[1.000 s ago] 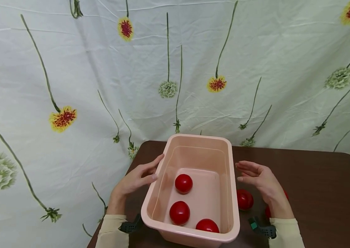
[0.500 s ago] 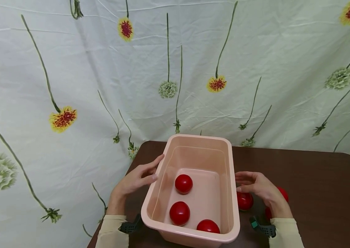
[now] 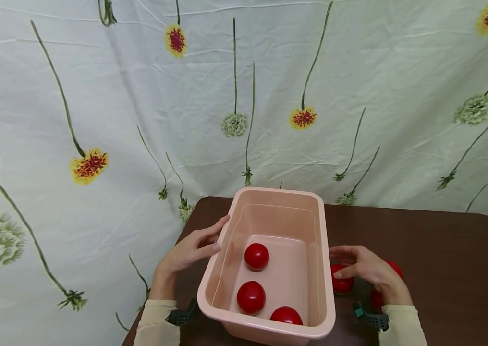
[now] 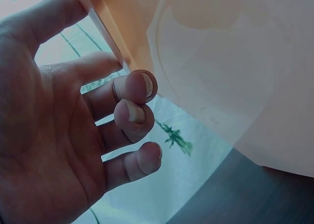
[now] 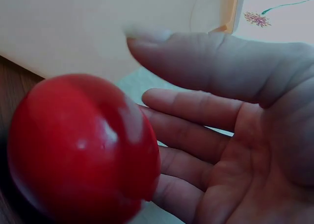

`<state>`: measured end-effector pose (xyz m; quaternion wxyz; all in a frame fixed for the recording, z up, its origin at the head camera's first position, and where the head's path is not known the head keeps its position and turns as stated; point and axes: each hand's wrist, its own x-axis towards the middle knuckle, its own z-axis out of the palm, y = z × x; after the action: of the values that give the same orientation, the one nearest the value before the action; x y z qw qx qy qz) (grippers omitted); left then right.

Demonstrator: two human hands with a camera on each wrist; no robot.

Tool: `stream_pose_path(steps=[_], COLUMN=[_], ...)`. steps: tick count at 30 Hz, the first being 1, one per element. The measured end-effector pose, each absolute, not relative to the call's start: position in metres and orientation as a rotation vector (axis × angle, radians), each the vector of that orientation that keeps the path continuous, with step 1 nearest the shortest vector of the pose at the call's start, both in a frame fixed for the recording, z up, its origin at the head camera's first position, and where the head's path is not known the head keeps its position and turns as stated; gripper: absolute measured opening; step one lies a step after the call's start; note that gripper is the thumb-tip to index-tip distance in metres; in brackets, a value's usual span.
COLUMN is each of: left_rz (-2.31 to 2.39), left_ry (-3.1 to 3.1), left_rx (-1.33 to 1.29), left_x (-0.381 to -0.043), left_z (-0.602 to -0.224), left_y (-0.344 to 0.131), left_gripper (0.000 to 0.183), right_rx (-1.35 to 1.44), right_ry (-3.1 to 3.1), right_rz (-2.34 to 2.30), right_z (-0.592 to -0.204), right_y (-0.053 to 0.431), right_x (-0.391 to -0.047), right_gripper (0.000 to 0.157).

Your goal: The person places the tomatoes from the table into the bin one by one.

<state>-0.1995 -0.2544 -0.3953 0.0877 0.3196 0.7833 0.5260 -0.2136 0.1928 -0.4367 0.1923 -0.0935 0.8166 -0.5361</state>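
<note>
Bends the fingers (image 4: 142, 121) of the left hand (image 3: 183, 252) loosely apart, touching the left rim of a deep, open, pale pink plastic tub (image 3: 278, 218) with the index fingertip, the thumb tip nearer the body. Wears a cream sleeve (image 3: 157, 324) and a dark wrist strap (image 3: 179, 316) below these fingers. Has three glossy red balls inside the tub, right of the left fingers: a first ball (image 3: 257, 256) about level with the thumb tip, a second ball (image 3: 250, 298) nearer the body, a third ball (image 3: 286, 315) farther right at the near end, partly hidden by the rim. Holds the fingers of the right hand (image 3: 367, 266) apart and nearly straight outside the tub, just behind a fourth glossy red ball (image 5: 83, 150), thumb clear of it in the wrist view. Cannot tell whether those fingers touch it. Has that ball on the dark brown surface (image 3: 451, 264), between right hand and tub. Partly covers two more round red things, a lower one (image 3: 376, 299) and an upper one (image 3: 395, 270), behind the right fingers.
</note>
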Motion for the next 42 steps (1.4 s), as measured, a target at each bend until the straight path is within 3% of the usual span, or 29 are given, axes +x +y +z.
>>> stream_pose_path(steps=[23, 42], left_rz=[1.596, 1.579], left_ry=[2.287, 2.314], left_rx=[0.953, 0.955], left_x=[-0.1988, -0.1992], left_z=[-0.3943, -0.3954], left_y=[-0.2510, -0.2522], left_gripper=[0.064, 0.064], right_rx=[-0.211, -0.321], right_ry=[2.359, 2.415], right_rz=[-1.263, -1.266], right_z=[-0.4412, -0.4442], right_y=[0.2018, 0.2008], right_x=[-0.2159, -0.2178], right_gripper=[0.074, 0.057])
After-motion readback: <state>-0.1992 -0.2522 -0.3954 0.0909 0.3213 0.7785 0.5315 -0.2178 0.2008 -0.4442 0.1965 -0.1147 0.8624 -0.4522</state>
